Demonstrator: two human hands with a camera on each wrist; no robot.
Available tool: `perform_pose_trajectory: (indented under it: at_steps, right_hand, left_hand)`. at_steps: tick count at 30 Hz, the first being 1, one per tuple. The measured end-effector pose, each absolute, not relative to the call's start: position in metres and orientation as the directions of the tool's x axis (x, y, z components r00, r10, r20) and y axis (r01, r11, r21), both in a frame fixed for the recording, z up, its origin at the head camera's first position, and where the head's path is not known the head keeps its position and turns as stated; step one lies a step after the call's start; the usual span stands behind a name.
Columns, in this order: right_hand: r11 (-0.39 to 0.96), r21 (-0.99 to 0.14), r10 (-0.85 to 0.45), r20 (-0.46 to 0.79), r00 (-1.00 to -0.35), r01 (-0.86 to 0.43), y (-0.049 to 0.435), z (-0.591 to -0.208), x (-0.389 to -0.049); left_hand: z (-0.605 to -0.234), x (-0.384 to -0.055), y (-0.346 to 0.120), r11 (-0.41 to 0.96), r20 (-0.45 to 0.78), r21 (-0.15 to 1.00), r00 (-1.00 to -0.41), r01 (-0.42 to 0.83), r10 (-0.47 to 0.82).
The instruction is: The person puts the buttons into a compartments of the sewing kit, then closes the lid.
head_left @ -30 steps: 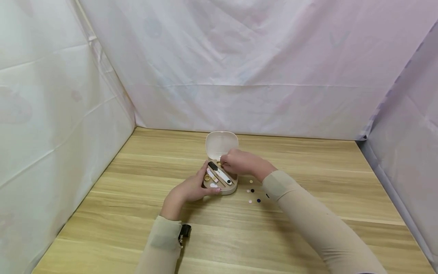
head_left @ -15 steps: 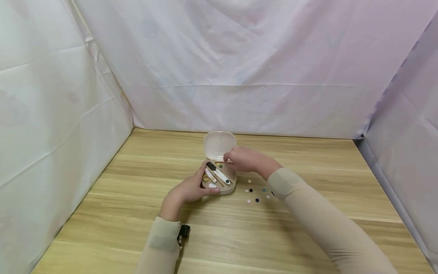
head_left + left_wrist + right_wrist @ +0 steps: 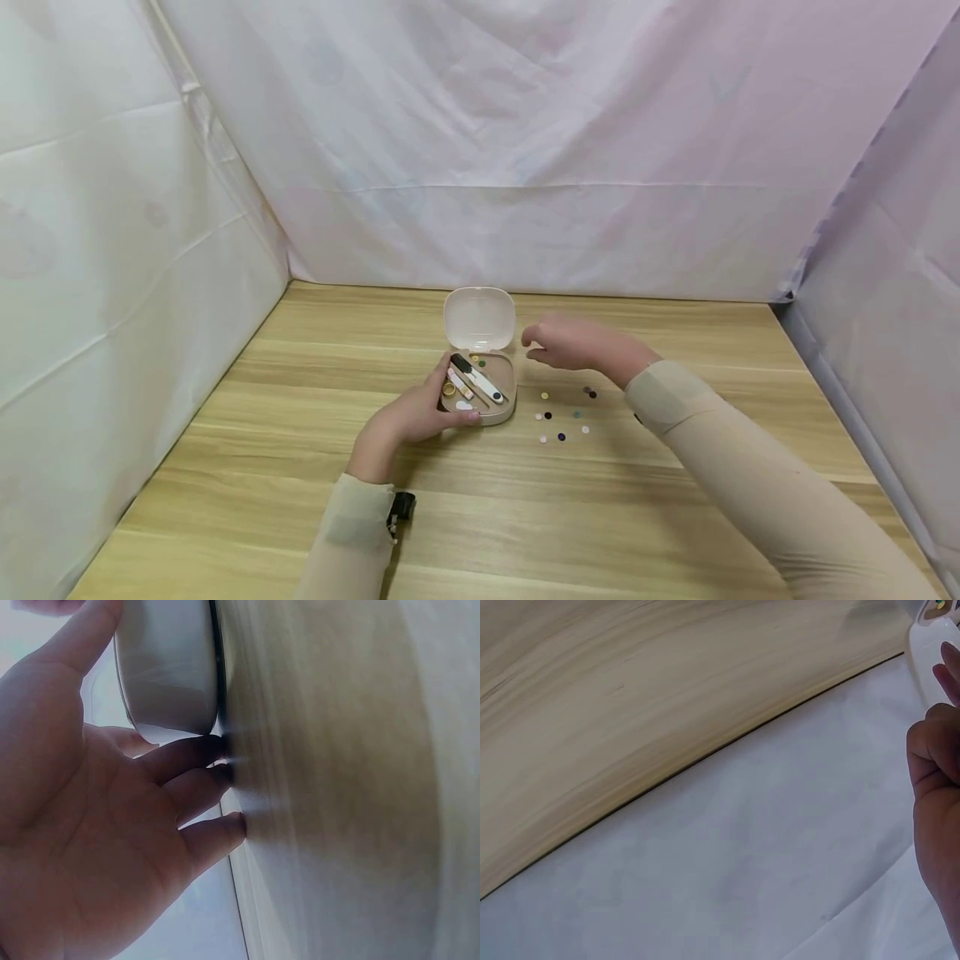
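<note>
A sewing kit box lies on the table with its lid raised at the back. My left hand holds it at the left front corner, thumb along the front edge and fingers at the left side. In the tray are white thread snips with a black end, a gold ring, a pale striped strip and white discs. A yellow button and a green button lie at the tray's back. My right hand hovers right of the lid, slightly blurred, fingers apart, holding nothing visible.
Several small buttons lie scattered right of the box, among them a yellow button, a dark blue button and a teal button. White cloth walls enclose the table at the back and sides.
My right hand has drawn out of the tray and moved right, uncovering the tray's right side and more buttons on the table. The left hand keeps its hold on the box.
</note>
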State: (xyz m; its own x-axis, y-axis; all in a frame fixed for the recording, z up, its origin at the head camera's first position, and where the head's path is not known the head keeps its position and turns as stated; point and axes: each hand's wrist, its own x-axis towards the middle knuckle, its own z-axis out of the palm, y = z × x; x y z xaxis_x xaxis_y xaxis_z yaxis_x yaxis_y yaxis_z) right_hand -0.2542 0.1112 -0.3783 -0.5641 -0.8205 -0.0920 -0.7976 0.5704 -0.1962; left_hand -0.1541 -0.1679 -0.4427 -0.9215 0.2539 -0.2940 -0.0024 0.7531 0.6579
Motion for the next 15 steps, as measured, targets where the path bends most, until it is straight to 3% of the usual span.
perform_pose_trajectory:
  at_steps: [9, 15]
  right_hand:
    - [0.638, -0.156, -0.770, -0.105, -0.629, -0.754, 0.156, -0.388, -0.248]
    - [0.650, -0.143, -0.760, -0.114, -0.640, -0.746, 0.179, -0.401, -0.242]
  left_hand:
    - [-0.441, -0.158, -0.164, 0.753, -0.274, 0.657, -0.922, 0.029, 0.274]
    - [-0.441, -0.158, -0.165, 0.761, -0.283, 0.648, -0.920, 0.025, 0.271]
